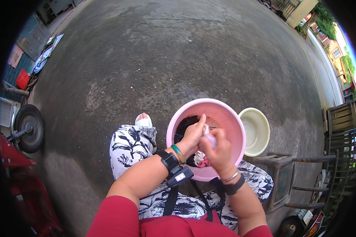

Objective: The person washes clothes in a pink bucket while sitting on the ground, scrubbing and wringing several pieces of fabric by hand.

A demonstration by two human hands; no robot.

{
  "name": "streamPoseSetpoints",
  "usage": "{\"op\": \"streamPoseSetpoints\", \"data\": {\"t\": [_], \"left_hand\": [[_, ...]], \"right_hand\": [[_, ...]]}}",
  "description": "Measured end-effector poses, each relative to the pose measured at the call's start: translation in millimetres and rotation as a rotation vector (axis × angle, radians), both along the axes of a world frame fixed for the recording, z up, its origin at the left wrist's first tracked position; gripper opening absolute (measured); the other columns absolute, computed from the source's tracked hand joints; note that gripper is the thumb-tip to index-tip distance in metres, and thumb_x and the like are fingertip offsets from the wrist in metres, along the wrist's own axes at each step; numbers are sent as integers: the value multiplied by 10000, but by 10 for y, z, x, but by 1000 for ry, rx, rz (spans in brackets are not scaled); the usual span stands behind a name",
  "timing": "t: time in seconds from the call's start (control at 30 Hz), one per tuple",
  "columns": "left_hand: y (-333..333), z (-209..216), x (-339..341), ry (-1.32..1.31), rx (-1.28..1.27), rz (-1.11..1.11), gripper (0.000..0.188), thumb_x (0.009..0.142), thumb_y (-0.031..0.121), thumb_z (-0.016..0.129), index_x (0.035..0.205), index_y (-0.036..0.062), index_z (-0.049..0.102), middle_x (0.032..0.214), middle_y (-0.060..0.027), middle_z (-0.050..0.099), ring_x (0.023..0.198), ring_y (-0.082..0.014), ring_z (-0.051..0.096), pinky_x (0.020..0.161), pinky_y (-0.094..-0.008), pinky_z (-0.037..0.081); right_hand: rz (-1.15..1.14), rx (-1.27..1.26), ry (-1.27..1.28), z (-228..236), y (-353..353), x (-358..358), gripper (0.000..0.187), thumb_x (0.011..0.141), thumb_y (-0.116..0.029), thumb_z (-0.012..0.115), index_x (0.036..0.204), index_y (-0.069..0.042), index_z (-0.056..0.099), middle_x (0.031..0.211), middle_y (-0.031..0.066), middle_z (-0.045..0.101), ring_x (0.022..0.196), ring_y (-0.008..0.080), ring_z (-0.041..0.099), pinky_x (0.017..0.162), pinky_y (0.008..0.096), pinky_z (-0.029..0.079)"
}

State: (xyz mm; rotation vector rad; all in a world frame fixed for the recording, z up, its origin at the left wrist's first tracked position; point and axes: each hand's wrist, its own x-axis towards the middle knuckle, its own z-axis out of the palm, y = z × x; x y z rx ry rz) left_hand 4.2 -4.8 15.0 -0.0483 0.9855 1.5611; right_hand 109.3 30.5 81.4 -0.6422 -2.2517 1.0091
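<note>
A pink basin (235, 138) stands between my knees, with wet dark clothes (182, 127) and a white and pink cloth (201, 158) in it. Over the basin my left hand (194, 136) grips one end of a pale pinkish piece of cloth (210, 138). Close against it, my right hand (217, 149) is curled round the same cloth, its fingers somewhat blurred by motion. Most of the held cloth is hidden by my fingers. Both hands are closed and nearly touching.
Right behind the pink basin stands a pale cream basin (261, 134). A worn wooden chair (281, 177) is by my right knee. At the left are a red vehicle (27, 193), a black wheel (29, 128) and a red bucket (22, 79). Grey concrete (158, 59) stretches ahead.
</note>
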Motion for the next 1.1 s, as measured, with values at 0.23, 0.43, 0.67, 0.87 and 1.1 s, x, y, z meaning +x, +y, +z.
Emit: {"op": "streamPoseSetpoints", "data": {"t": [0.23,0.43,0.67,0.87,1.1], "left_hand": [[-1,85,311,-75,-160,28,325,907,337,442,718,113,581,666,-13,568,615,-134,547,545,-289,427],[12,-258,325,-110,-139,70,310,885,338,478,716,96,572,647,-21,551,574,-125,532,523,-277,429],[-41,-42,227,-136,-159,37,274,896,302,468,787,74,575,712,-52,573,606,-152,541,519,-297,430],[9,-216,111,-251,-80,4,440,905,413,437,1000,-4,543,1005,-152,614,896,-235,611,815,-387,483],[20,-179,120,-54,-96,50,505,849,520,488,972,32,525,928,-112,608,861,-215,615,763,-354,504]], "right_hand": [[-289,180,-263,-624,326,-99,287,844,-210,559,591,-82,508,562,146,523,471,300,529,448,374,415],[-191,71,-98,-548,144,-125,278,848,-184,545,600,-62,521,546,154,508,470,327,515,454,397,406],[-159,49,-50,-495,5,-143,290,864,-201,531,624,-38,536,573,179,496,506,344,508,484,400,403],[-168,-883,-101,-662,533,26,331,883,-316,535,737,-24,591,674,53,599,578,112,527,550,263,429],[-143,-519,-137,-632,538,230,138,843,-148,589,887,-52,499,759,2,520,704,71,480,612,206,394]]}}
